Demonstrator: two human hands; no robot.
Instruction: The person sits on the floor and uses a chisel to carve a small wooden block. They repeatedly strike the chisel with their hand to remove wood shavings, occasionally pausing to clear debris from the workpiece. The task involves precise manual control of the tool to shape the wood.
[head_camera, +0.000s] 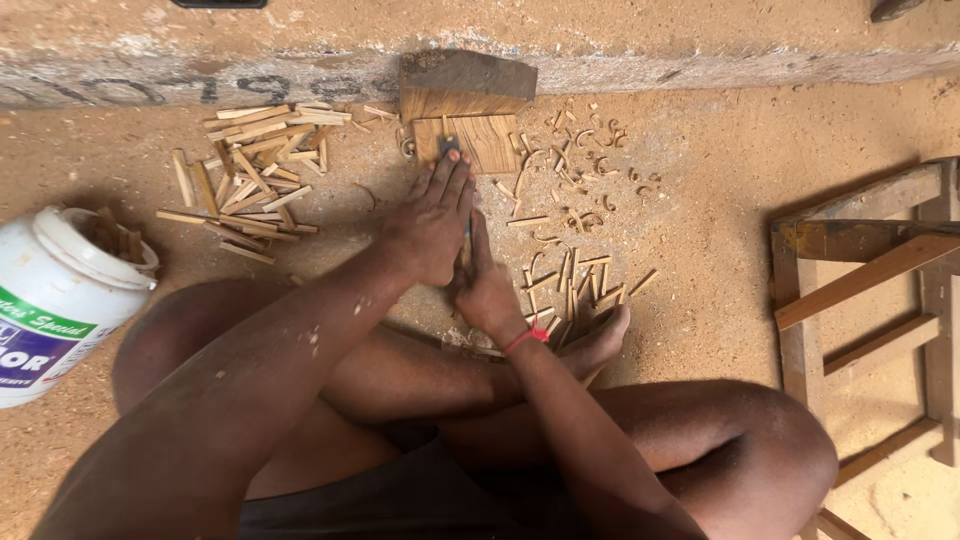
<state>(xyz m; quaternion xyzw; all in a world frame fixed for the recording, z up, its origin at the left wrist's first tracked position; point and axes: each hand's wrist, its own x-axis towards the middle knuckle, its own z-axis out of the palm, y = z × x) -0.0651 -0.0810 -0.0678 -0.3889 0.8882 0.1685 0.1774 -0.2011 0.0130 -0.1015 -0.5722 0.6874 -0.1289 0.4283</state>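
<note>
Fingers (452, 180) of the left hand (432, 228) press flat on a wooden block (490, 140); the right hand (487, 285) grips a mostly hidden tool. Open sandy floor (700, 230) lies right, before a cut-off wooden frame (860, 280).

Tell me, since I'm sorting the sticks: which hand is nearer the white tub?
Left. The left hand lies toward the white tub, though well apart from it; the right hand sits just beyond, on the far side.

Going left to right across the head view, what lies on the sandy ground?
White plastic tub → pile of cut wooden sticks → left hand → right hand → curled wood shavings → wooden frame of slats.
</note>
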